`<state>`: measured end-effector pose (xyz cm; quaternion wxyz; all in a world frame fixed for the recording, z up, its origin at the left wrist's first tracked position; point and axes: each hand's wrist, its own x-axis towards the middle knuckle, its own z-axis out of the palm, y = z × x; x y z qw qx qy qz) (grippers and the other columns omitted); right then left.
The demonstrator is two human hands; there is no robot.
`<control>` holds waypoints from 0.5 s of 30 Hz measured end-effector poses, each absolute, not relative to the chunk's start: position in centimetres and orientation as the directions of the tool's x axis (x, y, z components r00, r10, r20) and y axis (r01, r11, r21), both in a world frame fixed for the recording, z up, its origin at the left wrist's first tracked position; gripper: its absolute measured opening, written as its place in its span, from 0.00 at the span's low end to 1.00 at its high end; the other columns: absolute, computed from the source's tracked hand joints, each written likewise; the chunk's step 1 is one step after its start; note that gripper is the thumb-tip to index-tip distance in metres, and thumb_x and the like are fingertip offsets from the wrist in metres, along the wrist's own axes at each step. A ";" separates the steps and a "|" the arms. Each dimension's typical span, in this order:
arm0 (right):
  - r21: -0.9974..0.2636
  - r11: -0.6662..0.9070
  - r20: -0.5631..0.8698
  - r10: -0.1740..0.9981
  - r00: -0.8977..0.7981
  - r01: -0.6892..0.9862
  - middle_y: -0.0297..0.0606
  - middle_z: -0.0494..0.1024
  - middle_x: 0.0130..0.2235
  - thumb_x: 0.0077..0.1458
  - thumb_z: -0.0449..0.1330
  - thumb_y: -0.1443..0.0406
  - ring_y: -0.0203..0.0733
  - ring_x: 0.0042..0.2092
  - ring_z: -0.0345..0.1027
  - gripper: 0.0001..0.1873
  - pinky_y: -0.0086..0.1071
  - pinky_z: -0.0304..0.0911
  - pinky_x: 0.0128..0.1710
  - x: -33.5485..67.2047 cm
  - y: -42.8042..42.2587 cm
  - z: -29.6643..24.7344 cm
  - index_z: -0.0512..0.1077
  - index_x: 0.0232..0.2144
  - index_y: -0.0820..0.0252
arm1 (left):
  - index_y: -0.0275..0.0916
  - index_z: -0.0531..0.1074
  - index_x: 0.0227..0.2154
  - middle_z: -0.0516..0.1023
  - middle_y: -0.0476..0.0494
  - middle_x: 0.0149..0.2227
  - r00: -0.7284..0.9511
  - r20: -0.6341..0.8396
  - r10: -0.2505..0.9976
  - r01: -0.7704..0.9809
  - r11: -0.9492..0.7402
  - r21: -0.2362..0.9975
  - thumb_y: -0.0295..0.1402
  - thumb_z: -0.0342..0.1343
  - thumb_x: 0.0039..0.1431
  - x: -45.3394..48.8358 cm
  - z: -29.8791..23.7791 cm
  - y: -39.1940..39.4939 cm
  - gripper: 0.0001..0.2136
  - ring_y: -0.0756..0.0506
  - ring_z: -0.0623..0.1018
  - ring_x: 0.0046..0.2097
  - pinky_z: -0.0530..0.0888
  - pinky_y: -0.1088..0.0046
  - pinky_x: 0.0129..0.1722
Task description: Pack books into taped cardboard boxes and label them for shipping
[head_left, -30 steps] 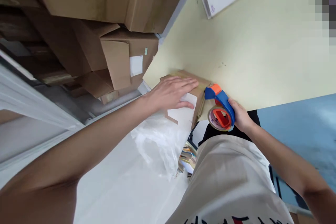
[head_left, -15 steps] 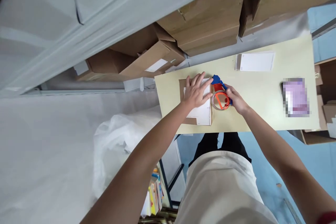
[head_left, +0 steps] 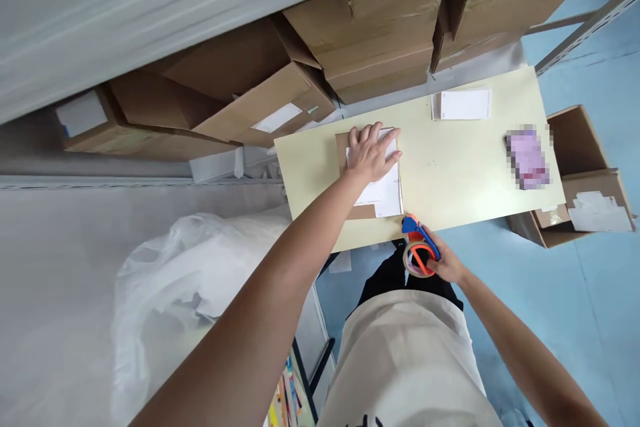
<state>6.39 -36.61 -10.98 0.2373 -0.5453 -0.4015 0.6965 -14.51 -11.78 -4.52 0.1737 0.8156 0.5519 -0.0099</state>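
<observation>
My left hand lies with spread fingers on a white sheet of paper, pressing it against a flat brown cardboard piece on the pale yellow table. The cardboard may be a thin box; its depth is hard to judge. In my right hand is a blue and orange tape dispenser with a roll of tape in it. My fingers wrap its blue handle. The dispenser hangs just off the table's near edge, close to my body and apart from the paper.
A stack of white papers and a blurred-out purple item lie farther right on the table. Large cardboard boxes line the back. An open carton stands on the floor at right, and a white plastic bag at left.
My right hand has drawn the tape dispenser from the cardboard's right edge back toward my body, past the table edge. My left hand stays on the paper. The camera view has shifted.
</observation>
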 end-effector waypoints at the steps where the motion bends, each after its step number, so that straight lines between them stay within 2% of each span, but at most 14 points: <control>1: -0.807 -0.583 -0.584 0.768 -0.262 0.091 0.41 0.71 0.58 0.38 0.58 0.72 0.53 0.57 0.67 0.50 0.49 0.60 0.59 5.4 -37.6 -10.9 0.54 0.66 0.49 | 0.50 0.61 0.63 0.61 0.39 0.64 0.388 -0.199 0.900 0.903 -0.327 0.280 0.47 0.44 0.65 -14.5 -4.6 -11.7 0.25 0.33 0.61 0.63 0.48 0.46 0.64; 4: -0.765 -0.644 -0.636 0.752 -0.174 0.010 0.40 0.73 0.56 0.38 0.56 0.71 0.50 0.52 0.69 0.53 0.47 0.65 0.55 2.9 -37.4 -10.6 0.49 0.68 0.48 | 0.50 0.59 0.64 0.62 0.37 0.63 0.293 -0.177 0.940 0.928 -0.235 0.290 0.48 0.43 0.64 -15.1 -5.0 -11.3 0.26 0.31 0.61 0.63 0.50 0.44 0.63; 7: -0.747 -0.663 -0.661 0.748 -0.051 -0.042 0.40 0.74 0.54 0.38 0.55 0.70 0.50 0.50 0.70 0.53 0.45 0.68 0.49 2.9 -32.7 -9.8 0.45 0.69 0.50 | 0.48 0.51 0.68 0.61 0.32 0.64 0.053 -0.207 0.977 0.962 0.006 0.274 0.51 0.42 0.63 -17.0 -5.4 -11.9 0.32 0.27 0.60 0.64 0.56 0.39 0.58; 10: -0.759 -0.650 -0.649 0.760 -0.035 -0.027 0.40 0.74 0.55 0.35 0.56 0.70 0.50 0.51 0.69 0.54 0.43 0.69 0.46 4.8 -25.1 -8.6 0.50 0.68 0.52 | 0.42 0.43 0.70 0.53 0.26 0.68 -0.126 -0.277 0.953 0.957 0.191 0.220 0.59 0.45 0.57 -19.3 -5.0 -13.7 0.43 0.24 0.56 0.66 0.59 0.38 0.55; 12: -0.754 -0.656 -0.649 0.752 -0.117 -0.033 0.39 0.75 0.53 0.35 0.56 0.70 0.49 0.50 0.69 0.48 0.41 0.69 0.44 6.0 -19.9 -8.0 0.58 0.64 0.52 | 0.38 0.43 0.70 0.44 0.23 0.70 -0.135 -0.276 0.952 0.970 0.185 0.161 0.62 0.49 0.53 -20.1 -4.5 -14.8 0.48 0.22 0.49 0.68 0.56 0.37 0.57; 15: -0.688 -0.725 -0.689 0.662 -0.295 -0.021 0.38 0.79 0.47 0.35 0.57 0.69 0.47 0.43 0.72 0.41 0.39 0.69 0.39 6.6 -14.4 -7.7 0.67 0.57 0.53 | 0.39 0.47 0.69 0.39 0.28 0.71 0.077 -0.278 0.958 0.991 -0.042 0.130 0.62 0.53 0.50 -19.9 -3.9 -15.0 0.49 0.24 0.43 0.70 0.47 0.40 0.62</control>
